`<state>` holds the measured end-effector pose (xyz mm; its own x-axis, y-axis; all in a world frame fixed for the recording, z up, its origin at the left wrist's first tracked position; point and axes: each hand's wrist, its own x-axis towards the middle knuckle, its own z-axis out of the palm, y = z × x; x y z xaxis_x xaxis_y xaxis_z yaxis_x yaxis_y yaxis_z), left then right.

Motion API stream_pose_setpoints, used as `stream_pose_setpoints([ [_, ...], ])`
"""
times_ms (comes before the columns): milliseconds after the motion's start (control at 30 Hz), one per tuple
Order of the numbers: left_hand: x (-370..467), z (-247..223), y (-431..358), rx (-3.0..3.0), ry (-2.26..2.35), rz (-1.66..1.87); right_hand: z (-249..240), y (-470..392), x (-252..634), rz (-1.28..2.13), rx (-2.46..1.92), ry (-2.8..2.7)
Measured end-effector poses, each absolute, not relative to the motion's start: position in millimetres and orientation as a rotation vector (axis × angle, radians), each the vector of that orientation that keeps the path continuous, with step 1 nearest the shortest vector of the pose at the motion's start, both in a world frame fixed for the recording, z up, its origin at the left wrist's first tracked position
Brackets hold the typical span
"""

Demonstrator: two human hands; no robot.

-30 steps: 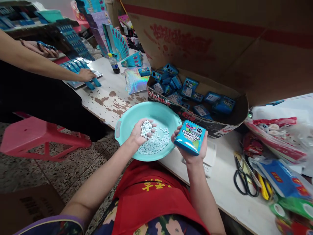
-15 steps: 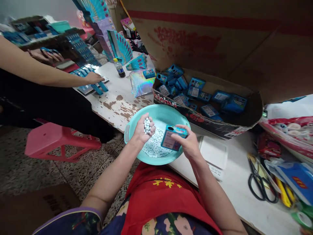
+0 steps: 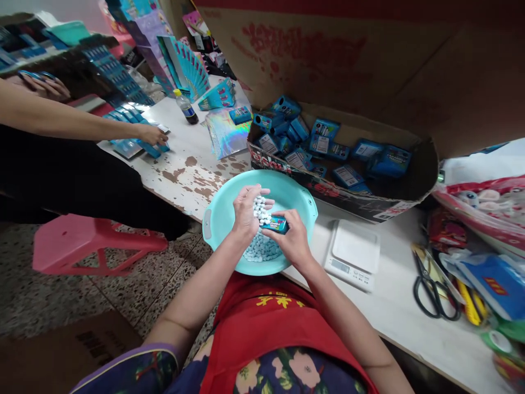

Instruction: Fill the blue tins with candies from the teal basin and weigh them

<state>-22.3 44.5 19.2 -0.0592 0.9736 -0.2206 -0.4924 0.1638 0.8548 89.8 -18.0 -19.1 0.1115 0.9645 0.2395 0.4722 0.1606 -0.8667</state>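
Observation:
Over a turquoise basin (image 3: 223, 191) on my lap, my left hand (image 3: 245, 214) cups a heap of small white candies (image 3: 260, 207), tilted toward the right. My right hand (image 3: 296, 236) grips a small blue candy box (image 3: 275, 224) between thumb and fingers. The box lies close against the candies at the edge of my left palm; its opening is hidden from me. More loose white candies (image 3: 262, 249) cover the bottom of the basin beneath both hands.
A cardboard carton (image 3: 394, 210) of similar blue boxes stands behind the basin. To the right are a white scale (image 3: 355, 251) and black scissors (image 3: 435, 295). A co-worker's hand (image 3: 153, 135) handles blue packs at left, near a bottle (image 3: 186, 108) and a pink stool (image 3: 69, 241).
My right hand has turned the blue box and brought it left against my left hand. My left hand has tipped its candies toward the box. The view has shifted slightly.

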Motion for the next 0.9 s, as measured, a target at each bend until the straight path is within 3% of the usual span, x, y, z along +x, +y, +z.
stream_pose_setpoints([
  [900, -20.2, 25.7, 36.6, 0.800, 0.959, 1.320, -9.7, -13.6, 95.0, 0.735, -1.540, -1.508],
])
